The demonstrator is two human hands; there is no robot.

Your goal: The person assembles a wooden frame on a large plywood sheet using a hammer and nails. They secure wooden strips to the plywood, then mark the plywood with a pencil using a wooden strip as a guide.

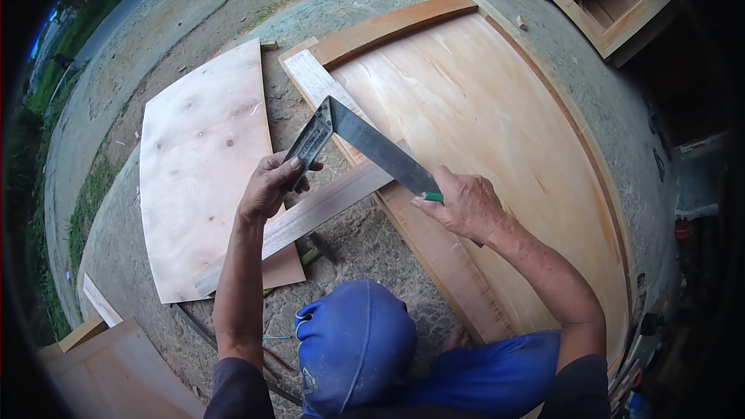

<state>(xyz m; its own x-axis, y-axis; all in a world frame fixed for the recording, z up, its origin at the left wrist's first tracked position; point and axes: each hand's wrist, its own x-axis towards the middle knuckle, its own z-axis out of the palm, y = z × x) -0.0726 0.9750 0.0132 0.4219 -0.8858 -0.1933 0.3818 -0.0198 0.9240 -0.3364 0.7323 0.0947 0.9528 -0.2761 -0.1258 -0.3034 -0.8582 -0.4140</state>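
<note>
My left hand (273, 184) is closed round the dark metal handle of a try square (383, 147), which is raised above the work. The blade slants down to the right, and its far end meets my right hand (468, 203). Pinched in the right fingers is a short green pencil (433, 197), mostly hidden by the hand. Below the square, a narrow wooden strip (310, 212) lies slantwise, its upper end on the edge of a large framed wooden panel (458, 101). The strip's lower end lies over a pale plywood sheet (203, 147).
A hammer (320, 248) with a greenish handle lies on the rough concrete between sheet and panel. More plywood (124, 372) lies at lower left. Wooden frames (613, 0) stand at upper right. My blue-clothed knee (357, 349) is close below the hands.
</note>
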